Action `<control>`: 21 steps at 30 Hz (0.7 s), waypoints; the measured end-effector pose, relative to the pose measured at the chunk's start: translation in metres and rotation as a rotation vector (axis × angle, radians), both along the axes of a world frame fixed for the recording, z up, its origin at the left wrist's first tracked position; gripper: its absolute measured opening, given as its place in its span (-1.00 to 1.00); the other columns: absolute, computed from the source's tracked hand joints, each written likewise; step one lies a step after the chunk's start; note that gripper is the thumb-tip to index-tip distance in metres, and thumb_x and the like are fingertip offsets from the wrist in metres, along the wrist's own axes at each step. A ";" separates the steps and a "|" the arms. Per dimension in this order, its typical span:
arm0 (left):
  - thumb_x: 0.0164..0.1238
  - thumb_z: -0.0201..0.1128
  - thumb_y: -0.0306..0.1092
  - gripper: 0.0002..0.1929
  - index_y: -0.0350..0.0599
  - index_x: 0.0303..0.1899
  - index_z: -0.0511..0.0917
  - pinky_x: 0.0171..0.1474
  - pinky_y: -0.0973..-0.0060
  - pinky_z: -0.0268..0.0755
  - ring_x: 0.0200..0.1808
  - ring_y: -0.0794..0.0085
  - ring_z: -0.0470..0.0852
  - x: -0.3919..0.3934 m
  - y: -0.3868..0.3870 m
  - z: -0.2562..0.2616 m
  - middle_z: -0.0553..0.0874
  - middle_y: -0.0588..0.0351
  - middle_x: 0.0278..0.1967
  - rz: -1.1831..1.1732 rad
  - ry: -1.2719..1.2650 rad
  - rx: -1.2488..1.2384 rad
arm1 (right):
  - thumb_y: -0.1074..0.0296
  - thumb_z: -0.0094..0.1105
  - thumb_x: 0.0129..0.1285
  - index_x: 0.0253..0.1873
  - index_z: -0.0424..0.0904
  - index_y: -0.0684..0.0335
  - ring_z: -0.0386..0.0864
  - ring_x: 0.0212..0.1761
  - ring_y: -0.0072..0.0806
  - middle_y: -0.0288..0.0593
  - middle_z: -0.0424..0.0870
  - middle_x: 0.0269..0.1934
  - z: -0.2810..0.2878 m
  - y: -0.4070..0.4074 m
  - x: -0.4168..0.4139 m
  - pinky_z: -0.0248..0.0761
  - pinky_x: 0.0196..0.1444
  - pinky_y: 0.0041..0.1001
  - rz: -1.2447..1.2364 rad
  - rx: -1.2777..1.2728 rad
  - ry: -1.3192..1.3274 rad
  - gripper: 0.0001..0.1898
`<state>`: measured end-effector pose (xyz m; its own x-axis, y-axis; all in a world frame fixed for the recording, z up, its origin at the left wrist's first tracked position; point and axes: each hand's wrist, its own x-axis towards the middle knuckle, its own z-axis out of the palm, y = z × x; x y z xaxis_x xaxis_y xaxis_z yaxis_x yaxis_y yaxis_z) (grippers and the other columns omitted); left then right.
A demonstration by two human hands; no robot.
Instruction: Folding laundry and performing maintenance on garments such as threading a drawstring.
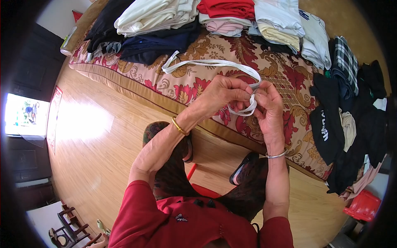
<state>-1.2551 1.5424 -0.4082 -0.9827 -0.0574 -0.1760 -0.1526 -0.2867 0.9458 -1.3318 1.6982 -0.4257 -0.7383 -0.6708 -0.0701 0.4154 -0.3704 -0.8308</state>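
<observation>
My left hand [231,93] and my right hand [268,100] meet over a patterned sofa cushion [192,77], both pinching a white fabric strap [217,63]. A small loop of the strap hangs below my fingers, and its long doubled part curves away to the left, lying on the cushion. A short grey section shows just above my fingertips. Whether the strap is knotted between my fingers is hidden.
Folded clothes line the back: a white pile [155,15], a red garment [225,8] and navy cloth [155,45]. Black clothes [325,124] and a plaid garment [345,62] lie at the right. A red plastic stool [363,206] stands at the lower right.
</observation>
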 end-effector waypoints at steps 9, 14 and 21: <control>0.26 0.21 -0.38 -0.86 -0.24 -0.23 0.58 -0.46 0.71 0.25 -0.51 0.70 0.45 0.001 0.006 0.005 0.59 0.26 -0.50 0.004 0.000 -0.041 | 0.45 0.27 0.06 -0.07 0.39 0.22 0.54 -0.45 -0.76 -0.28 0.60 -0.34 0.000 0.000 0.000 0.24 -0.67 -0.86 -0.033 -0.017 -0.046 -0.67; 0.26 0.18 -0.37 -0.87 -0.21 -0.26 0.56 -0.45 0.74 0.20 -0.51 0.74 0.42 -0.007 0.015 -0.003 0.56 0.30 -0.50 0.070 0.033 -0.011 | 0.47 0.24 0.11 -0.16 0.44 0.27 0.51 -0.47 -0.76 -0.30 0.60 -0.36 0.007 -0.001 0.006 0.25 -0.65 -0.83 -0.164 0.051 -0.030 -0.79; 0.27 0.12 -0.38 -0.88 -0.21 -0.30 0.54 -0.45 0.72 0.27 -0.50 0.72 0.42 -0.006 0.005 -0.008 0.52 0.33 -0.51 0.267 0.031 -0.100 | 0.53 0.17 0.15 -0.26 0.44 0.35 0.30 -0.65 -0.69 -0.28 0.51 -0.49 0.016 -0.012 0.021 0.13 -0.63 -0.68 -0.305 0.044 0.155 -0.90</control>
